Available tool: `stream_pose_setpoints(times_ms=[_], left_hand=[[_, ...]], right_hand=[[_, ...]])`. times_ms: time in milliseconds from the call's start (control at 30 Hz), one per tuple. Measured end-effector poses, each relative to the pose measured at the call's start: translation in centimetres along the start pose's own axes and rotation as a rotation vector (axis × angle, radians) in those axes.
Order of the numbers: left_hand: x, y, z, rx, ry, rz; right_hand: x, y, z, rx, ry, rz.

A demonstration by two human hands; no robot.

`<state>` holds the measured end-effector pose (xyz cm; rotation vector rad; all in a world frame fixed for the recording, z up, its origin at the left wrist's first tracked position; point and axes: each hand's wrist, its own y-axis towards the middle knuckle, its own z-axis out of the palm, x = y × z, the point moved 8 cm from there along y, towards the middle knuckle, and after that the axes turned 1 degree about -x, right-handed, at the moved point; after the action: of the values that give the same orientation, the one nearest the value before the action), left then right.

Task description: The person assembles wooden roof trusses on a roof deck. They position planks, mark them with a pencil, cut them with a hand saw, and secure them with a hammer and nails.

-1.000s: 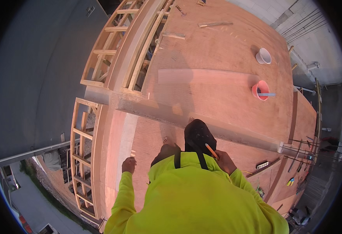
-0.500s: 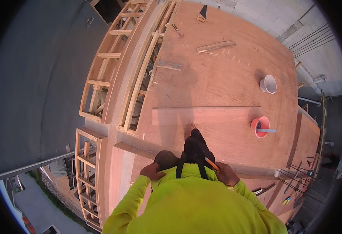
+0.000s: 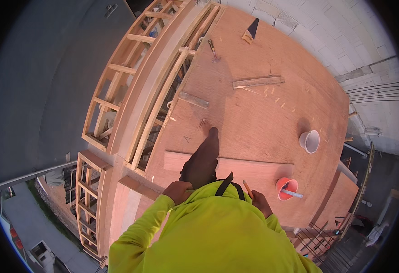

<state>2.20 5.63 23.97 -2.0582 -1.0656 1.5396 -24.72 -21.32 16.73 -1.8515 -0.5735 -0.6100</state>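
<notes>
My right hand (image 3: 262,203) is closed round an orange pencil (image 3: 248,188) beside my right hip, its tip pointing forward. My left hand (image 3: 178,192) rests curled against my dark trousers at the left thigh, by the hem of my yellow-green top. Whatever its fingers grip, if anything, is hidden. One bare foot (image 3: 205,125) is stretched ahead on the reddish plywood deck (image 3: 263,123). A wide flat board (image 3: 249,165) lies crosswise on the deck, partly behind my leg. To its right stands a red bucket (image 3: 280,183) with a grey-handled tool in it.
A white bucket (image 3: 303,141) stands farther right. Ahead lie a handsaw (image 3: 250,31), a hammer (image 3: 213,50), two wood offcuts (image 3: 258,82) and small scraps. Open timber framing (image 3: 122,69) with gaps runs along the left edge. Steel bars (image 3: 377,91) project from the block wall at right.
I have stepped forward: one foot is now beyond the wide board, and the board and buckets sit nearer to me. The pencil stays in my right hand.
</notes>
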Motion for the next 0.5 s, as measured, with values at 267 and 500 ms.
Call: stream_pose_setpoints(times_ms=[267,500], left_hand=[[-6.3,11.2,-14.2,0.072,0.023,-0.101],[-5.8,18.9,-20.1,-0.084,-0.077,-0.167]], right_hand=[[18.6,11.3,-8.3,0.023,0.202,0.027],[33.6,21.6,-16.1,0.205,0.044,0.121]])
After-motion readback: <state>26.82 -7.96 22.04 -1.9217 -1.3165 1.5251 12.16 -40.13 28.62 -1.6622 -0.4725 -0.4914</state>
